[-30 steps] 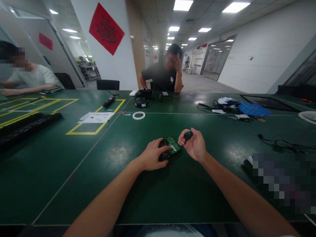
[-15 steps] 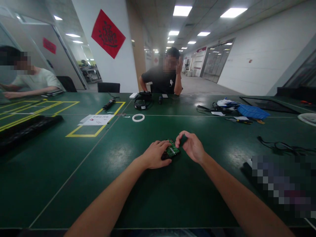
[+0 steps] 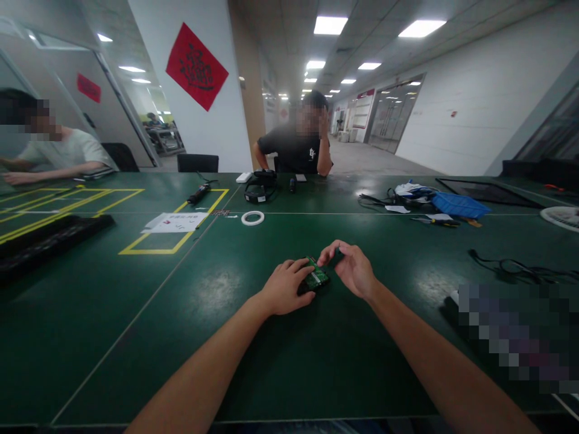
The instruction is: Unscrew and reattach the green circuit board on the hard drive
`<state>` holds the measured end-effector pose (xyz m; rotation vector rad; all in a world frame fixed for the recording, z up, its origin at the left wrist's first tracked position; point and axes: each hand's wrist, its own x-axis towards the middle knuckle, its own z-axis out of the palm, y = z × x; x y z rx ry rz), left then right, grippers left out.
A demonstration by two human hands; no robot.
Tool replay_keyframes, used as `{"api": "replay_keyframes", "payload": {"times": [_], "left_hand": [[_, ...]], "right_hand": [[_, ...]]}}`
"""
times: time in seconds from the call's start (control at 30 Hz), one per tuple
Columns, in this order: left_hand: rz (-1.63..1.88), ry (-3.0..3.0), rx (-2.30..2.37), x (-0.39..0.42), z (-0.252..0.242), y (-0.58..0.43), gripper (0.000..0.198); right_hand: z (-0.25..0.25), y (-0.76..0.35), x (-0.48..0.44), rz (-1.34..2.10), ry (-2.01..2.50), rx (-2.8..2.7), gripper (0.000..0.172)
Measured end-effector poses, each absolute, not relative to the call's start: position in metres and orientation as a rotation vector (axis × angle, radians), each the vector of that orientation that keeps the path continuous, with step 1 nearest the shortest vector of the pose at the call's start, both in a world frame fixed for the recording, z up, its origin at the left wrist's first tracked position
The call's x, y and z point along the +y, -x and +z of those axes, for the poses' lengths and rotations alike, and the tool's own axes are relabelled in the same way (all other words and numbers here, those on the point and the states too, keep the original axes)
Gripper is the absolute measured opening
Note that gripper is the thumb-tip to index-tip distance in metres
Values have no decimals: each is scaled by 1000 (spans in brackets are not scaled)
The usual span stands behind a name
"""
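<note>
A green circuit board (image 3: 318,276) with dark edges lies on the green tabletop in front of me. My left hand (image 3: 288,286) grips it from the left, fingers across its top and thumb along its near side, covering its left part. My right hand (image 3: 349,266) is at the board's far right corner, fingers curled in and fingertips close over the board's edge. Whatever is between those fingertips is too small to make out.
Beyond the board lie a white tape ring (image 3: 252,218), a paper sheet (image 3: 176,222) and a black headset (image 3: 259,190). At right are a blue bin (image 3: 460,204), a screwdriver (image 3: 436,222) and black cables (image 3: 515,268). Two people sit around the table.
My right fingertips have shifted slightly left, closer over the board. My left hand stays on the board, and the camera view has tilted a little.
</note>
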<state>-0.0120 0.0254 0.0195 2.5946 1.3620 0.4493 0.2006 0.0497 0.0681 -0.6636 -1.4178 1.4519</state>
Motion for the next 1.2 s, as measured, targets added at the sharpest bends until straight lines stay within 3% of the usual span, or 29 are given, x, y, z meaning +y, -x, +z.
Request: {"api": "replay_keyframes", "payload": {"times": [0.33,0.53,0.8,1.2], "left_hand": [[432,-2597,1370,26,19,12,72],[429,-2600,1367,27,18,13,72],[441,-2595,1378,27,16,13,72],[449,-2593,1407,25,19,12,71]], "right_hand": [[60,-206,56,1304,621,-1536,40],[66,-216,60,1142,675,-1718,31],[72,-213,53,1525,664,-1521,18],[76,-220,53,1742,601,-1409,20]]}}
